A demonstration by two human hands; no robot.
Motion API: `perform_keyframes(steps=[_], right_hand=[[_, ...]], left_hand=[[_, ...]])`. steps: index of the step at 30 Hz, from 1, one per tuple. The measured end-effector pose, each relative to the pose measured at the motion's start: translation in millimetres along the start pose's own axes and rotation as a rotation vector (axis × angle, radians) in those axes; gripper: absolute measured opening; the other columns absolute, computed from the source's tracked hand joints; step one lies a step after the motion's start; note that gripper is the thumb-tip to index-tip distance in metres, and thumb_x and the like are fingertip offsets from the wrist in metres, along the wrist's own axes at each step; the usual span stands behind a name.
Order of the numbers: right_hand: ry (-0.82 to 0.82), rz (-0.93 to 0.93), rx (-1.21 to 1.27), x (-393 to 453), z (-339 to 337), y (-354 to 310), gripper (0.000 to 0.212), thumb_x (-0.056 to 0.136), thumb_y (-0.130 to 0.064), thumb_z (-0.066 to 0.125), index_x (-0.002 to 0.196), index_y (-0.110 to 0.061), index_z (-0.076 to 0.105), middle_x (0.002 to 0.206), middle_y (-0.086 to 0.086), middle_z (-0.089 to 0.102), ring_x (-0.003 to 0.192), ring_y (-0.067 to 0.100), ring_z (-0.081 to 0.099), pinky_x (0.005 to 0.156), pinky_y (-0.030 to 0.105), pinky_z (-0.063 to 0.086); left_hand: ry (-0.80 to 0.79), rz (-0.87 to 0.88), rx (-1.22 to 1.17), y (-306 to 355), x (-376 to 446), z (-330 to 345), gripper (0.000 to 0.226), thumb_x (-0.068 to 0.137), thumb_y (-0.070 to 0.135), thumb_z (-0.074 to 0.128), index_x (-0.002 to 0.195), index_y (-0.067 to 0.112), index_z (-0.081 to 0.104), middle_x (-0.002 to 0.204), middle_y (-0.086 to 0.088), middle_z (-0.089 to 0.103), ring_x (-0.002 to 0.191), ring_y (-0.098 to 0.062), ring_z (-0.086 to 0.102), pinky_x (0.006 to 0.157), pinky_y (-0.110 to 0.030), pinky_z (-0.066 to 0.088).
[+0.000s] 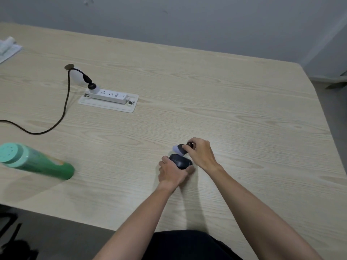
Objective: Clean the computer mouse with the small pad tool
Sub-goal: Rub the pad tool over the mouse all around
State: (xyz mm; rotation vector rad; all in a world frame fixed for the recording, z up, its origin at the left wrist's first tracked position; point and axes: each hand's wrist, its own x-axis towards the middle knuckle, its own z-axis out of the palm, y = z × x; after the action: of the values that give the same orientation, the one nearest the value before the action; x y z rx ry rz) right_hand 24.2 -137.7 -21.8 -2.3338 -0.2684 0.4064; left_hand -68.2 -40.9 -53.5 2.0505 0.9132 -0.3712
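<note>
A black computer mouse rests on the light wooden table, right of centre. My left hand grips it from the near left side, fingers wrapped around its body. Just beyond the mouse, my right hand pinches the small pad tool, a dark grip with a white pad facing left. The pad sits at the far end of the mouse, close to its front edge; whether it touches is hard to tell.
A green bottle with a pale cap lies on its side at the left. A white power strip sits in a tray further back, with a black cable trailing left. Papers lie at the far left corner.
</note>
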Motion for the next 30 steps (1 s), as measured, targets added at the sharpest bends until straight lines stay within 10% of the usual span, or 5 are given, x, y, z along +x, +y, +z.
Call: perform_keyframes(steps=[17,24,30], right_hand=[[0.088,0.120,-0.151,8,-1,11,0.029,0.087,-0.026,0.063,0.073,-0.001,0.061,0.068,0.008,0.064,0.062,0.026,0.056,0.054,0.037,0.044],[-0.003,0.148,-0.072,12,-1,10,0.042,0.085,-0.017,0.065,0.056,-0.011,0.036,0.053,0.002,0.037,0.050,0.019,0.033,0.047,0.031,0.028],[-0.001,0.197,0.134,17,1,12,0.040,0.082,-0.023,0.071,0.060,0.004,0.053,0.056,0.005,0.048,0.052,0.016,0.042,0.052,0.031,0.038]], left_hand=[[-0.138,-0.048,0.043,9,18,-11,0.084,0.065,0.034,0.084,0.131,0.023,0.033,0.123,-0.008,0.040,0.112,-0.029,0.045,0.086,-0.035,0.042],[-0.223,-0.069,-0.045,3,23,-17,0.087,0.065,0.013,0.083,0.135,0.030,0.035,0.125,-0.008,0.037,0.104,-0.024,0.040,0.087,-0.034,0.041],[-0.226,-0.064,-0.056,3,25,-18,0.081,0.067,0.004,0.077,0.133,0.030,0.039,0.125,-0.009,0.039,0.108,-0.026,0.045,0.085,-0.035,0.045]])
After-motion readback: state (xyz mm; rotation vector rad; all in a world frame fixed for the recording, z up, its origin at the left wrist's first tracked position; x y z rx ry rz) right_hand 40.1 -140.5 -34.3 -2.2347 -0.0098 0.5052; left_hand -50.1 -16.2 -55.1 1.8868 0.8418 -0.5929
